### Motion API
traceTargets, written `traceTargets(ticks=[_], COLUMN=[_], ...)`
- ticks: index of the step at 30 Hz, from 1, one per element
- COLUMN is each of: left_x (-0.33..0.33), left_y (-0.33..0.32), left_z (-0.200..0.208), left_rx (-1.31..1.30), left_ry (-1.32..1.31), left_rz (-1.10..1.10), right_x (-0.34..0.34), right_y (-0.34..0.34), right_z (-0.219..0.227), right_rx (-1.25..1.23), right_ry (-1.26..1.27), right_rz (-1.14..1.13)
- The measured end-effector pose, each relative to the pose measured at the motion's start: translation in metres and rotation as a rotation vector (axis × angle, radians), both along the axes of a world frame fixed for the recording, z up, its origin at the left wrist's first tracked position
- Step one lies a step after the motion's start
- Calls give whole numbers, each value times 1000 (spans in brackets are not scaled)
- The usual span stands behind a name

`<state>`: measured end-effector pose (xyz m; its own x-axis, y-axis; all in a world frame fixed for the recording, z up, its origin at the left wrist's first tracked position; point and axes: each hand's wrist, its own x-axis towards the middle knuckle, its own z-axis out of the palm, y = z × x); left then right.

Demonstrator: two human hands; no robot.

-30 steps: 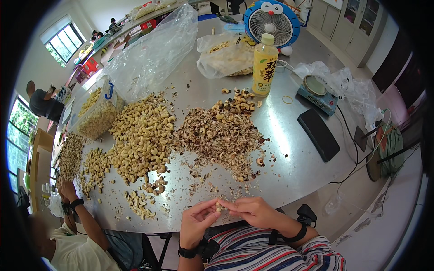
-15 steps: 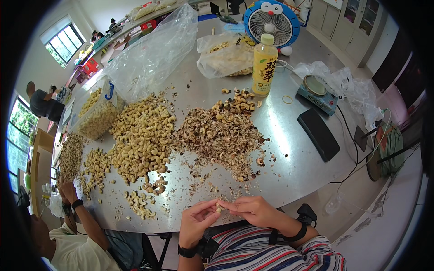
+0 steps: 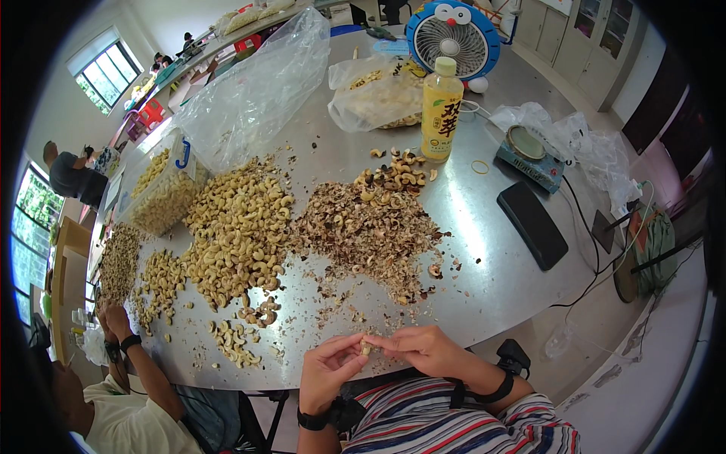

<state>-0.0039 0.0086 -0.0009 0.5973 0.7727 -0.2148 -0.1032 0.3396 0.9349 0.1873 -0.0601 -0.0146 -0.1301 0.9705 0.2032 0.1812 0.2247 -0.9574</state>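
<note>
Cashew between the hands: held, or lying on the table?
Held: the cashew is pinched in the left fingers, with the right fingers up against it.

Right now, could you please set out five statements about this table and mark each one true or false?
1. The left hand pinches a nut, with the right hand close beside it. True.
2. The bottle lies on its side. False: the bottle stands upright.
3. The shells lie right of the large cashew pile. True.
4. The black slab rests on the shells. False: the slab lies on the metal table, right of them.
5. The tub has a blue handle. True.
</note>
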Motion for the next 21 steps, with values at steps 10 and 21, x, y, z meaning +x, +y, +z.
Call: traceTargets(ticks=[10, 21], left_x=[0, 0], left_y=[0, -2], left_z=[-2, 0], left_rx=[-47, -40], left_ry=[-1, 1], left_rz=[15, 27], right_x=[-3, -5], right_y=[1, 0], right_z=[7, 8], right_rx=[-109, -36], right_ry=[18, -47], right_rz=[14, 5])
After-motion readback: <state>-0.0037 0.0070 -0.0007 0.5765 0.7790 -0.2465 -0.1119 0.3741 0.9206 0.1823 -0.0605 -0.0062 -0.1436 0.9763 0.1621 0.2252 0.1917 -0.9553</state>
